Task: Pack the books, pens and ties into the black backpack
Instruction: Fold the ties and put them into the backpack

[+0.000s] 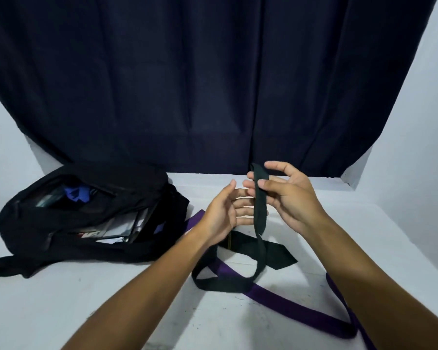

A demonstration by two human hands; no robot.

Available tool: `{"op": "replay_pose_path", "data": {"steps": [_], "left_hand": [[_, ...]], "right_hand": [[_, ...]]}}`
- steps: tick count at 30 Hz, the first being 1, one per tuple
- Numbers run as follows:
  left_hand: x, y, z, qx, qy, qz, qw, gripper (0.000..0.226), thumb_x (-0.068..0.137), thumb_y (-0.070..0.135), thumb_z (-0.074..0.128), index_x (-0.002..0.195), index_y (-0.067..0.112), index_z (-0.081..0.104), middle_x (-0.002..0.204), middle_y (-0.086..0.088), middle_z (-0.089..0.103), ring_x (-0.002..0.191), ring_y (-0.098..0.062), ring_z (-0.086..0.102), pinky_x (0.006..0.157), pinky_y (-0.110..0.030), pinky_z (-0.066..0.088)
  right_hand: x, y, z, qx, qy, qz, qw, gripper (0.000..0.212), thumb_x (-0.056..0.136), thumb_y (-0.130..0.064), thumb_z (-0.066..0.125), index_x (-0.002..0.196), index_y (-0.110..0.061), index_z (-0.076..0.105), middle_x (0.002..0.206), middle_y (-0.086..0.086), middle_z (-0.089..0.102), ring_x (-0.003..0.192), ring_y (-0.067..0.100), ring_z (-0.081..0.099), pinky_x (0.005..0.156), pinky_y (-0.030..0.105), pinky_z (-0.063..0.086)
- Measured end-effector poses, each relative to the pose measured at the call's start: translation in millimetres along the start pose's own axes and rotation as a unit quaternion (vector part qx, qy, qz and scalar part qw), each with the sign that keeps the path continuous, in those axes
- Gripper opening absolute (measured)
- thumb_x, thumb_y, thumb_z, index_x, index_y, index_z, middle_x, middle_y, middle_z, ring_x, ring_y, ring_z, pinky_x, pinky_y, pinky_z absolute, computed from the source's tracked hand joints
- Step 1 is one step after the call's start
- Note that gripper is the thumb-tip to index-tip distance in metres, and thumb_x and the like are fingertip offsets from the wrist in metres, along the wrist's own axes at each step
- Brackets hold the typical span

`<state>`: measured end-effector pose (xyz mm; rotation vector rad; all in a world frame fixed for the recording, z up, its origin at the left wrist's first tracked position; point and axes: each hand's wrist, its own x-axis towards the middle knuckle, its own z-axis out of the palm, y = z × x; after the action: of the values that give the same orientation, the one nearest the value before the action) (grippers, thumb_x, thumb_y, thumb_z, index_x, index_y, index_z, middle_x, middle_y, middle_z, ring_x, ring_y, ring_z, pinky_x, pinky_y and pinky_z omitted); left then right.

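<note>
The black backpack (68, 223) lies open on the white table at the left, with books (116, 228) and something blue (77, 193) inside it. My right hand (288, 195) pinches the narrow end of a black tie (261, 210) between thumb and fingers, above the table's middle. The tie hangs down, loops on the table and ends in its wide tip (276, 253). My left hand (225, 213) is beside the hanging strip, fingers straight and spread, just touching it. A purple tie (276, 299) lies on the table under the black one.
A dark blue curtain (213, 84) hangs behind the table. White walls (427, 109) close in at both sides. The backpack's strap (8, 266) trails toward the table's left front.
</note>
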<state>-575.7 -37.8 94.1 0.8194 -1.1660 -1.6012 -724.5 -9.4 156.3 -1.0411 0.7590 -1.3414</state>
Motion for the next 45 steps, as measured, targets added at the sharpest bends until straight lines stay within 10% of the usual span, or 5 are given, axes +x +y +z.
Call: {"op": "replay_pose_path", "data": {"steps": [3,10,26,36,45], "left_hand": [[-5,1,7,0.007,0.022,0.027,0.999,0.047,0.096,0.045,0.045,0.111,0.005,0.064,0.107,-0.02,0.069,0.094,-0.038,0.069,0.093,-0.053,0.048],[-9,5,6,0.014,0.093,0.062,0.994,0.02,0.098,0.02,0.053,0.092,0.006,0.067,0.068,-0.005,0.065,0.055,-0.016,0.06,0.049,-0.025,0.048],[-11,3,4,-0.017,0.049,0.101,0.994,0.033,0.078,0.0,0.073,0.11,0.006,0.066,0.095,-0.019,0.073,0.095,-0.037,0.069,0.083,-0.036,0.058],[-13,10,2,-0.014,0.086,0.098,0.991,0.063,0.082,-0.009,0.068,0.136,0.014,0.046,0.095,-0.022,0.073,0.087,-0.03,0.073,0.078,-0.032,0.058],[-12,21,1,0.021,0.064,0.11,0.992,0.087,0.08,-0.012,0.069,0.146,0.025,0.027,0.091,-0.018,0.074,0.082,-0.026,0.073,0.088,-0.037,0.056]], "right_hand": [[6,4,9,-0.047,0.036,-0.052,0.997,0.033,0.086,0.013,0.057,0.112,-0.006,0.05,0.096,0.018,0.073,0.09,0.033,0.071,0.076,0.039,0.059],[12,2,14,-0.05,0.031,-0.066,0.996,0.039,0.085,0.016,0.057,0.116,-0.007,0.048,0.096,0.022,0.071,0.086,0.034,0.072,0.075,0.036,0.06],[9,18,20,-0.136,0.064,-0.119,0.981,0.048,0.085,0.009,0.062,0.123,-0.015,0.044,0.089,0.009,0.075,0.085,0.027,0.073,0.076,0.054,0.057],[9,17,15,-0.321,0.165,-0.23,0.904,0.04,0.077,-0.015,0.078,0.104,-0.024,0.05,0.07,-0.001,0.067,0.064,0.014,0.066,0.068,0.025,0.053],[11,13,11,-0.125,-0.005,-0.011,0.992,0.021,0.087,0.002,0.061,0.097,-0.011,0.073,0.079,0.003,0.069,0.071,0.012,0.063,0.071,0.025,0.05]]}}
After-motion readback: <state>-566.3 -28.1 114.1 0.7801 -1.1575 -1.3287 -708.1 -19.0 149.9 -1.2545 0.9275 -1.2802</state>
